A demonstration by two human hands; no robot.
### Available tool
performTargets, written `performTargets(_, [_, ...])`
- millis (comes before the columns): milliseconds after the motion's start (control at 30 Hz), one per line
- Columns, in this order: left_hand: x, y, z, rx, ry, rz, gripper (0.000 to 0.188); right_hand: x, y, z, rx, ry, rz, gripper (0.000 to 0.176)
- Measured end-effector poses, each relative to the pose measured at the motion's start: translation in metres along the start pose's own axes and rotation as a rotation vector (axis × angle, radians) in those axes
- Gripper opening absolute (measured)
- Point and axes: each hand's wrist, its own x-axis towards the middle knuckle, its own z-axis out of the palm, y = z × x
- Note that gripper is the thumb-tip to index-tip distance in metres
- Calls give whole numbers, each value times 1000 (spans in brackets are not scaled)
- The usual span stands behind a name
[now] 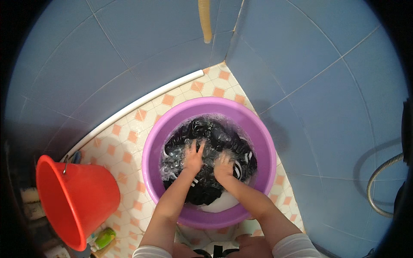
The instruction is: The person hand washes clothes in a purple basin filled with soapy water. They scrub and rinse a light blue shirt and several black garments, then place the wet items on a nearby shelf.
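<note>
A round purple plastic basin (209,104) stands on the floor before me, holding water and soaked black clothes (205,193) with white stripes. My left hand (193,159) presses into the wet cloth left of the middle, its fingers apart. To its right, my right hand (224,166) is down in the same water, blurred, its fingers slightly spread. Neither hand shows cloth gripped in it, though the fingertips are partly under splashing water. A white patch (222,203), either cloth or suds, lies at the near side of the basin.
A red bucket (93,190) lies tipped on its side at the left. Near it is a green bottle or packet (105,238). A white pipe (145,101) runs along the blue tiled wall. A yellowish hose (205,21) hangs above, and a metal shower hose (371,190) loops at right.
</note>
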Motion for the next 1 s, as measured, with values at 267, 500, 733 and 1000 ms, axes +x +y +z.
performTargets(267, [10,-15,-5,116,-209,-8,47,47,76,13,1118,-96,-93,42])
performTargets(500, [-17,-60,-51,-363,-35,-260,47,-1,132,-74,2044,83,99,30])
performTargets(733, [-54,-50,-176,-242,157,-83,40,-83,175,-192,877,321,-473,50])
performTargets(1000, [-104,-31,-365,45,530,8,31,-140,204,-340,442,615,-211,33])
